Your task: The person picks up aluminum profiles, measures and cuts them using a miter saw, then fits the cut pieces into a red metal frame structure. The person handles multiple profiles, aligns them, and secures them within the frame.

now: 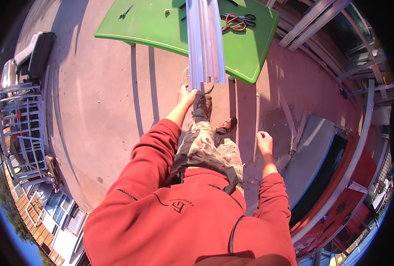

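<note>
Left hand (186,96) pinches the near left corner of long pale strips (205,44), which overhang a green table (139,26); right hand (264,142) hangs well apart, fingers curled.

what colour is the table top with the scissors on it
The table top is bright green, shown best in the head view.

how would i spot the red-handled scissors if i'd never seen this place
Find the green table at the top of the picture, crossed by long pale strips whose near end is at the person's left hand. Just right of those strips lie the scissors. Their red looped handles set them apart from the dark-handled tool beside them.
</note>
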`<state>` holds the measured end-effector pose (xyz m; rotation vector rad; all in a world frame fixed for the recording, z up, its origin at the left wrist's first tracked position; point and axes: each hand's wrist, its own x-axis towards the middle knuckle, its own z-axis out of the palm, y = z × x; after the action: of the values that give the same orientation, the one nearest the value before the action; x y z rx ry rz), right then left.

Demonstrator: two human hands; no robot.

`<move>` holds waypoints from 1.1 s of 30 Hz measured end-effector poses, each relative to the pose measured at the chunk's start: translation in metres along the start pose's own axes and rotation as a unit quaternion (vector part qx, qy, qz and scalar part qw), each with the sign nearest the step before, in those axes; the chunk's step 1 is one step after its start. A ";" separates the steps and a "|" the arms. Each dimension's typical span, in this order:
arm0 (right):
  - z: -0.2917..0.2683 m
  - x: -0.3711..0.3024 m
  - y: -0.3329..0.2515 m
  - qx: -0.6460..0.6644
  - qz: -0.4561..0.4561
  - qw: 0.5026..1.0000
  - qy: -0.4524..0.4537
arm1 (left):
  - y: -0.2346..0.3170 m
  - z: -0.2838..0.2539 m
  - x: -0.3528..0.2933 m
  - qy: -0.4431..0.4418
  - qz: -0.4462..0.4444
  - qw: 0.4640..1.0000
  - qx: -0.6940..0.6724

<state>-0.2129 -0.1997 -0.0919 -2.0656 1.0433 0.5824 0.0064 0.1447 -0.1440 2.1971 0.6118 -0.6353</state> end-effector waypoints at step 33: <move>0.161 0.209 -0.284 0.042 -0.047 0.998 -0.018 | 0.016 -0.006 0.139 -0.018 -0.003 0.999 -0.040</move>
<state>0.1277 -0.0629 -0.2154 -2.0118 0.9288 0.5187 0.1231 0.1712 -0.2163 2.1052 0.6161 -0.6416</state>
